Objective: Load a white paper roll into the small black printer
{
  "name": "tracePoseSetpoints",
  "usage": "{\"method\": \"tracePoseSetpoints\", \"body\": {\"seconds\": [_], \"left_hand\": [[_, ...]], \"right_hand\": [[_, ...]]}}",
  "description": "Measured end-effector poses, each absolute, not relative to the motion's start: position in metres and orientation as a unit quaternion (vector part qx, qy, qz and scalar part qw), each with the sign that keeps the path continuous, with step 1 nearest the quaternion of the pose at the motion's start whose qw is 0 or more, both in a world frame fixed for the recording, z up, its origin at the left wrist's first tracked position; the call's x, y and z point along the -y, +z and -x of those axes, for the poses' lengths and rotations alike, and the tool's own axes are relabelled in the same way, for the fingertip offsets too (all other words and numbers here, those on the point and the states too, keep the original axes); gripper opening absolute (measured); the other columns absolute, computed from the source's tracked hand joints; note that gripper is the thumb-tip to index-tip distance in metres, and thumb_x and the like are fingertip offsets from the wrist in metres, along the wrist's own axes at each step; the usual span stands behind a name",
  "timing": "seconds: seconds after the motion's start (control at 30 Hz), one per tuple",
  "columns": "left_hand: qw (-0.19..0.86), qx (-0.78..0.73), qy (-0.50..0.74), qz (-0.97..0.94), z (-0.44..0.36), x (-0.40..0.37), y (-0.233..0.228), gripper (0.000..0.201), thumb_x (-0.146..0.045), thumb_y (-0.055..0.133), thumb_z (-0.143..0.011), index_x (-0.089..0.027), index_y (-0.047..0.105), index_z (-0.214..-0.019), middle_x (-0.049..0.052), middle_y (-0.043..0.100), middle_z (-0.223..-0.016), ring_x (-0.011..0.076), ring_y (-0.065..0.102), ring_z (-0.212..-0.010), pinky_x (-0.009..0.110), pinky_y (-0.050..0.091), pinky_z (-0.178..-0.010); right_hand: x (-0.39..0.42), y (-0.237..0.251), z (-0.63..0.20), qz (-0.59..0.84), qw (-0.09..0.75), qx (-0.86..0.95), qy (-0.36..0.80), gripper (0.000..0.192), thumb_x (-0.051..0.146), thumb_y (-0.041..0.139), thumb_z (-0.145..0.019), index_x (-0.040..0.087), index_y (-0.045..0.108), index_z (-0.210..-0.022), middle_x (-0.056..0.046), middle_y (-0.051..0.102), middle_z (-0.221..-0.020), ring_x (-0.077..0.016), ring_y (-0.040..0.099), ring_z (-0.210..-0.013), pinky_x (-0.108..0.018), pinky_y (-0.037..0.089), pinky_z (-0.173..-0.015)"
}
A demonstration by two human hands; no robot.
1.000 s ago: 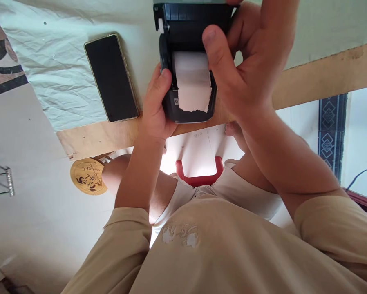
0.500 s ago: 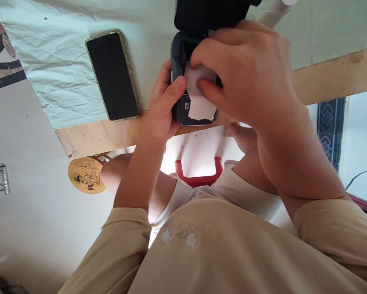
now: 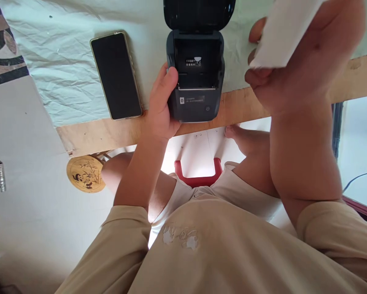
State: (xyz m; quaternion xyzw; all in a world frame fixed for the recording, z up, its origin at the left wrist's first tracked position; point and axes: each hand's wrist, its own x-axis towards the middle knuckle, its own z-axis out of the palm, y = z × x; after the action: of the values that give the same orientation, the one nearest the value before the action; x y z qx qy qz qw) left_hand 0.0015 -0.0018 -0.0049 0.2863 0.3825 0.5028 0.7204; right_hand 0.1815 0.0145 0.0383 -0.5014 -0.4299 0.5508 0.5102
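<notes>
A small black label printer (image 3: 195,77) sits near the table's front edge with its lid flipped open toward the back. Its paper bay is bare, showing a small printed sticker inside. My left hand (image 3: 161,104) grips the printer's left side, thumb on its upper rim. My right hand (image 3: 303,61) is raised to the right of the printer and holds a white paper roll (image 3: 283,32), lifted off the table and partly cut off by the top of the view.
A black smartphone (image 3: 116,75) lies face up left of the printer on a pale green wrinkled cloth (image 3: 57,69). The wooden table edge (image 3: 104,134) runs across. Below are a red stool (image 3: 198,175) and a round bamboo-print disc (image 3: 85,173).
My right hand pinched the paper roll in the printer bay, pulled it out and lifted it up to the right. The bay now stands bare. The left hand stayed on the printer.
</notes>
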Motion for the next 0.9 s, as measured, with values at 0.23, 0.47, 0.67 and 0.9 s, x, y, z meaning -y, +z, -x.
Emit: {"method": "tracePoseSetpoints", "body": {"seconds": [0.23,0.47,0.67,0.9], "left_hand": [[0.71,-0.401,0.516,-0.261,-0.008,0.003,0.003,0.025,-0.044,0.049,-0.083,-0.025,0.064,-0.088,0.003,0.068,-0.102,0.0259,0.059,-0.117,0.039,0.054,-0.089],[0.698,-0.421,0.526,-0.244,-0.004,0.003,-0.002,0.023,-0.042,0.056,-0.081,-0.022,0.065,-0.088,0.004,0.067,-0.097,0.0256,0.063,-0.11,0.038,0.055,-0.088],[0.706,-0.388,0.528,-0.269,0.001,0.0,-0.011,0.027,-0.046,0.057,-0.08,-0.022,0.065,-0.091,0.004,0.069,-0.096,0.0251,0.066,-0.102,0.038,0.058,-0.085],[0.695,-0.391,0.55,-0.249,-0.001,0.001,-0.015,0.031,-0.044,0.048,-0.086,-0.02,0.067,-0.09,0.002,0.067,-0.094,0.0224,0.067,-0.102,0.036,0.056,-0.085]], "right_hand": [[-0.02,0.001,-0.175,0.579,0.509,0.553,0.317,0.018,0.032,0.053,-0.074,0.024,0.044,-0.087,-0.001,0.049,-0.083,-0.0067,0.036,-0.063,-0.023,0.034,-0.053],[-0.02,-0.008,-0.182,0.598,0.384,0.679,0.183,0.033,0.017,0.057,-0.073,0.022,0.05,-0.104,-0.001,0.059,-0.101,-0.0087,0.048,-0.082,-0.026,0.038,-0.076],[-0.011,0.006,-0.184,0.591,0.387,0.685,0.181,0.047,0.012,0.058,-0.071,0.024,0.046,-0.115,0.001,0.062,-0.102,-0.0118,0.059,-0.092,-0.027,0.043,-0.077],[-0.035,-0.003,-0.218,0.626,0.422,0.656,0.006,0.054,0.004,0.049,-0.064,0.007,0.052,-0.118,-0.011,0.05,-0.113,-0.0168,0.047,-0.108,-0.035,0.041,-0.102]]}}
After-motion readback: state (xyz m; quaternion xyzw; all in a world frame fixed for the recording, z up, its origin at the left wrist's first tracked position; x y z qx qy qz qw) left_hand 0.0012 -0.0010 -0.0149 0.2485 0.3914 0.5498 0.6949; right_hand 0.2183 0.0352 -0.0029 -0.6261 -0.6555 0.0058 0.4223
